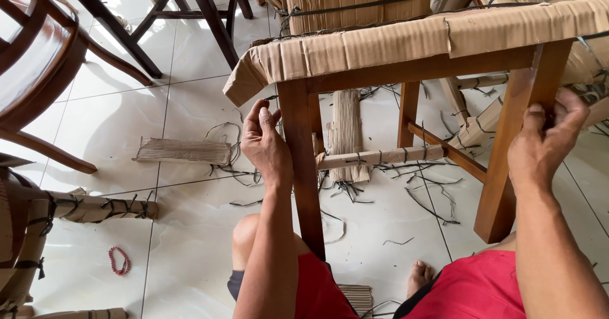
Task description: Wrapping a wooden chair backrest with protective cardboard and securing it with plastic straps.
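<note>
**Chair steadied by its two front legs — wrapping partly in place**

A wooden chair (412,65) is stood on the tiled floor (101,166) directly in front of the seated person, its seat already covered in corrugated cardboard (355,49). The left hand (265,144) is laid against the outer side of the left leg (303,166), fingers nearly straight and pressed along the wood, thumb towards the front — a flat brace rather than a closed grasp. The right hand (539,141) is curled around the right leg (517,147) just below the seat rail, fingers wrapped over the front edge; nothing else is held in it.

The lower rung (374,158) between the legs is seen bound in cardboard and tied with dark strapping, while both front legs are bare wood. A loose cardboard strip (184,150) lies on the floor to the left of the chair, and cut strap ends (431,198) are scattered beneath the seat. A red bead loop (118,260) lies near the lower left of the floor.

The step in hand is judged to be positioning or steadying of the chair between wrapping stages. For the next move, a free hand would be needed to fetch cardboard for a bare leg, with the chair kept from tipping by the other.
</note>
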